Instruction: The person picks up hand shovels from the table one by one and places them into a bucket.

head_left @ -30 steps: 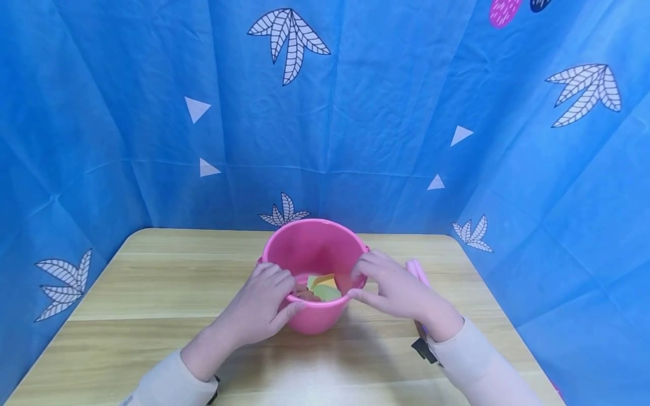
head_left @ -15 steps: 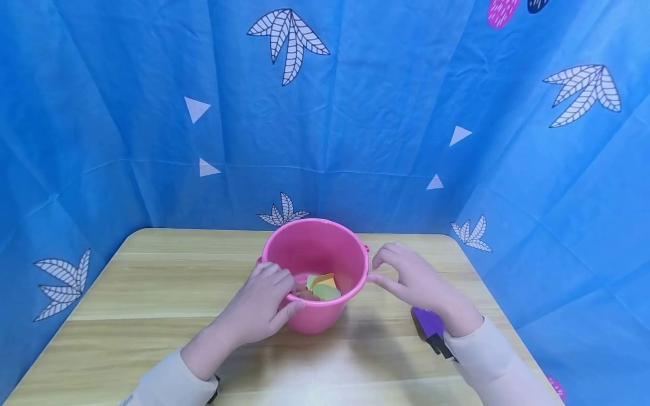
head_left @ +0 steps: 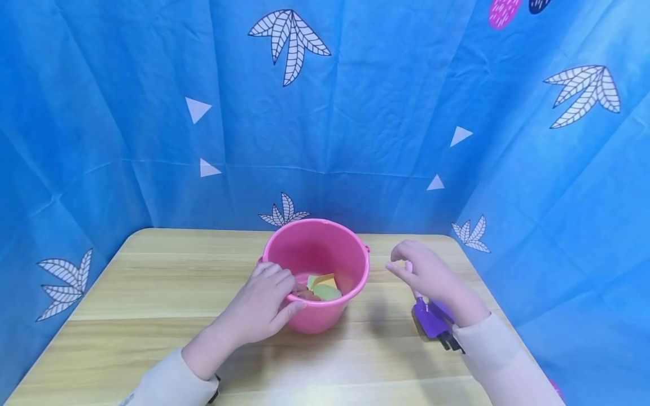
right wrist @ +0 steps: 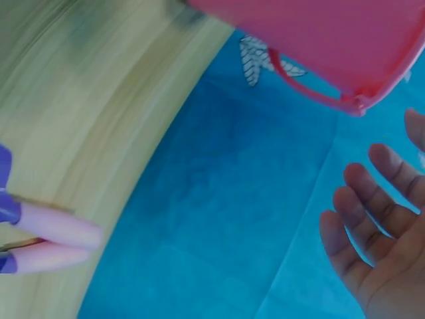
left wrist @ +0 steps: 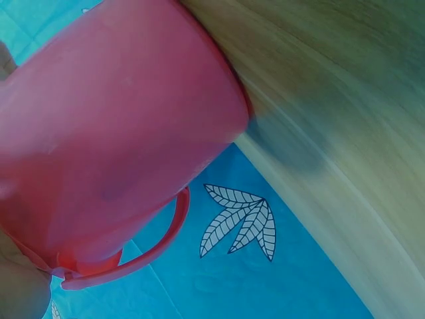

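Observation:
A pink bucket (head_left: 312,321) stands on the table, and my left hand (head_left: 264,304) grips its near-left rim, fingers over the edge and thumb on the outside. Inside lie a light-green piece (head_left: 326,291), a yellow piece (head_left: 325,278) and a brown piece (head_left: 306,294), whose kinds I cannot tell. To the bucket's right, my right hand (head_left: 429,273) hovers with relaxed, parted fingers and holds nothing. Partly hidden beneath it is a small purple shovel (head_left: 430,321). Two pink handles show in the right wrist view, an upper handle (right wrist: 60,228) and a lower handle (right wrist: 50,257), side by side.
The wooden table (head_left: 167,293) reaches back to a blue cloth backdrop (head_left: 325,124) with leaf prints, which also closes both sides. Black prongs (head_left: 449,340) lie by the shovel blade near the right sleeve. A pink bail (left wrist: 159,249) hangs behind the bucket.
My right hand has let go of the bucket's right rim and moved right, over the shovel, uncovering its purple blade. My left hand and the bucket have stayed in place.

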The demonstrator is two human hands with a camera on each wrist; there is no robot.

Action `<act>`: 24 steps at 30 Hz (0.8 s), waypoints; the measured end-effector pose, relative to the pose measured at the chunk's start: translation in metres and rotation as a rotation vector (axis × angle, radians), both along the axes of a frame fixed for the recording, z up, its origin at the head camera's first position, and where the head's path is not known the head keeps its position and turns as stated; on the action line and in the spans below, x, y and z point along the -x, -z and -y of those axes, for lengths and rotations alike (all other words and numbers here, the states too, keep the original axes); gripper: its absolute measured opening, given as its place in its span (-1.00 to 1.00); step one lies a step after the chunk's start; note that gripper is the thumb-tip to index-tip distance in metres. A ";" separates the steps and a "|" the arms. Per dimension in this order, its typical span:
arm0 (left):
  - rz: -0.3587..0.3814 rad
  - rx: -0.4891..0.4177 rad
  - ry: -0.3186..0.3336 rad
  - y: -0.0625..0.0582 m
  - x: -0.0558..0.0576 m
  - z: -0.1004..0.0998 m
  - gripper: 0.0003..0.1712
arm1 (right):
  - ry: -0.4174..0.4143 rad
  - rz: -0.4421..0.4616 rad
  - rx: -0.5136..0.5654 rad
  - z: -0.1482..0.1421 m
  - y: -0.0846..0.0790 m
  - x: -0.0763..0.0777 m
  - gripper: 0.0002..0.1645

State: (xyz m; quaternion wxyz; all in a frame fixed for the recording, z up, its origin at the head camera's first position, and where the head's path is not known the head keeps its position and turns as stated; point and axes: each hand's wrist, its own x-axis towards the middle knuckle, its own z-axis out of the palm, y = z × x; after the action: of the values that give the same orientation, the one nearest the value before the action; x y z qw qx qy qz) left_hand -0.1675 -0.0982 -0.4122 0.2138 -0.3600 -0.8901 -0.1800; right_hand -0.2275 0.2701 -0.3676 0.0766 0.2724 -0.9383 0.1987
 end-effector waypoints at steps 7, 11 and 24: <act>-0.004 -0.004 0.005 0.000 0.001 0.001 -0.61 | 0.104 0.036 -0.028 -0.013 0.009 0.014 -0.74; 0.005 0.001 0.000 0.000 0.000 0.001 -0.60 | 0.154 0.058 -0.040 -0.023 0.018 0.021 -0.74; 0.006 0.001 -0.005 -0.001 -0.002 0.000 -0.60 | 0.282 0.134 -0.078 -0.045 0.045 0.046 -0.59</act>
State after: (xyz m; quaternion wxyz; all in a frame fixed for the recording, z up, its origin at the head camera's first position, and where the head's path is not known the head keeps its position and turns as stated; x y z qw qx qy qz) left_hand -0.1659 -0.0986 -0.4114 0.2113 -0.3572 -0.8918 -0.1801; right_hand -0.2739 0.3150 -0.4123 0.0305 0.1267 -0.9773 0.1672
